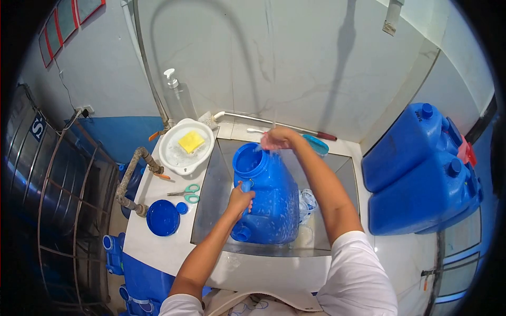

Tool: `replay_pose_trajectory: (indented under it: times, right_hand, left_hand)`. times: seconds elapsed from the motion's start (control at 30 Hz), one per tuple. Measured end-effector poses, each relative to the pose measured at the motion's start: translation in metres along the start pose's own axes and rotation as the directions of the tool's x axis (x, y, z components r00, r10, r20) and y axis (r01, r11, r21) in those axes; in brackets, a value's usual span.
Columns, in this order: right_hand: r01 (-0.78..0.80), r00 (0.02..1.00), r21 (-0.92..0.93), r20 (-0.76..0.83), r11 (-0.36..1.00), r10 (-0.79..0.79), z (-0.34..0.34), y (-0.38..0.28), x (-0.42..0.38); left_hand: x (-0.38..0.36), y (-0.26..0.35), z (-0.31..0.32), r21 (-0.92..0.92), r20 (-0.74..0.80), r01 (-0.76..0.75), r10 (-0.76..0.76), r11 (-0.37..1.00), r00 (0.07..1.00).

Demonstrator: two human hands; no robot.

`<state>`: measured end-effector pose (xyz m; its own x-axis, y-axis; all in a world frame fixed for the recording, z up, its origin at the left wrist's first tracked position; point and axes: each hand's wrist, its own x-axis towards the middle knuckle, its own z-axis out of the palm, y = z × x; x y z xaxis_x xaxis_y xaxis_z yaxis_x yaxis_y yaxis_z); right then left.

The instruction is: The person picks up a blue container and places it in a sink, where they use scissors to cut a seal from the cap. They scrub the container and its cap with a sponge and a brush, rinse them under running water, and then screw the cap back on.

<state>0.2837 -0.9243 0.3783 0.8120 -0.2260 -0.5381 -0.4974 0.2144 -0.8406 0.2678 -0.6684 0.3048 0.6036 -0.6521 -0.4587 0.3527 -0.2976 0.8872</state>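
Note:
A blue plastic jug (271,205) with a wide open mouth stands in the sink (213,210), wet with suds or water on its side. My left hand (241,201) is closed round the handle at the jug's near-left side. Beyond the jug's mouth, my right hand (275,139) is in a stream of falling water, its fingers bent; whether it holds anything is hidden by splash and blur. A small blue cap sits low on the jug's side. Whitish cloth-like material (307,203) lies in the sink to the jug's right.
Left of the sink are a white basin (167,152) with a yellow sponge (191,141), green-handled scissors (192,193) and a round blue lid (163,217). A teal brush (316,145) and a red-handled rod (327,136) lie behind. Large blue jugs (411,195) stand right.

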Motion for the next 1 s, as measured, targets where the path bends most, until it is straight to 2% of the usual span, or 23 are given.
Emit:
replay_pose_trajectory:
  times: [0.03,0.07,0.13,0.2,0.27,0.37,0.47,0.57,0.63,0.7,0.73,0.77,0.8,0.83,0.9,0.93,1.0]
  right_hand:
    - [-0.014,0.996,-0.183,0.082,0.983,0.030,-0.006,-0.004,-0.003]
    - [-0.019,0.996,-0.192,0.086,0.981,0.036,-0.011,-0.007,-0.006]
    - [0.029,0.999,-0.244,-0.011,0.969,-0.033,-0.007,-0.024,-0.025]
    - [0.032,0.998,-0.187,-0.040,0.982,-0.040,0.001,-0.034,-0.032]
    - [0.079,0.986,-0.182,-0.131,0.980,-0.104,0.009,-0.039,-0.036]
    - [0.149,0.976,-0.088,-0.150,0.985,-0.161,0.012,-0.040,-0.035]
    - [0.131,0.961,-0.192,-0.215,0.972,-0.172,0.013,-0.041,-0.035]
    - [0.138,0.964,-0.279,-0.181,0.950,-0.193,0.010,-0.041,-0.032]
    - [0.116,0.971,-0.251,-0.177,0.961,-0.164,0.013,-0.044,-0.038]
    - [0.098,0.976,-0.221,-0.170,0.970,-0.137,0.016,-0.048,-0.043]
    - [0.070,0.978,-0.248,-0.174,0.966,-0.116,0.017,-0.050,-0.045]
    - [0.042,0.979,-0.275,-0.179,0.961,-0.094,0.018,-0.052,-0.047]
    - [0.038,0.980,-0.277,-0.178,0.960,-0.091,0.020,-0.053,-0.049]
    - [0.035,0.980,-0.238,-0.180,0.971,-0.080,0.020,-0.053,-0.049]
    - [0.021,0.981,-0.210,-0.184,0.977,-0.061,0.019,-0.051,-0.050]
    - [0.042,0.979,-0.278,-0.178,0.960,-0.095,0.017,-0.049,-0.051]
    - [0.060,0.977,-0.354,-0.172,0.933,-0.128,0.016,-0.050,-0.056]
  left_hand:
    - [0.001,0.000,-0.002,-0.008,-0.004,0.000,0.000,1.000,1.000]
    - [0.003,0.001,-0.006,0.004,0.014,0.007,-0.007,1.000,1.000]
    - [0.004,0.002,-0.008,0.010,0.026,0.014,-0.014,1.000,1.000]
    - [0.004,0.003,-0.006,0.080,0.029,-0.007,0.005,0.997,1.000]
    - [0.003,0.003,-0.002,0.084,0.043,-0.023,0.019,0.996,0.999]
    - [-0.003,0.006,0.007,0.091,0.052,-0.029,0.024,0.995,0.998]
    - [-0.005,0.004,0.013,0.114,0.055,-0.028,0.022,0.993,0.998]
    - [-0.005,0.002,0.014,0.163,0.075,-0.053,0.041,0.985,0.996]
    - [-0.008,0.010,0.013,0.189,0.084,-0.073,0.058,0.979,0.995]
    - [-0.006,0.025,0.006,0.423,0.167,-0.163,0.099,0.891,0.981]
    - [0.012,0.022,0.002,0.421,0.166,-0.162,0.100,0.892,0.981]
    - [0.041,0.013,-0.002,0.540,0.296,-0.535,0.448,0.650,0.843]
    - [0.060,0.010,-0.004,0.572,0.464,-0.777,0.678,0.262,0.570]
    - [0.059,0.024,0.001,0.571,0.461,-0.777,0.679,0.267,0.572]
    - [0.058,0.046,0.023,0.814,0.336,-0.554,0.638,0.174,0.693]
    - [0.062,0.044,0.033,0.810,0.331,-0.557,0.640,0.183,0.693]
    - [0.072,0.043,0.052,0.875,0.150,-0.457,0.805,0.163,0.574]
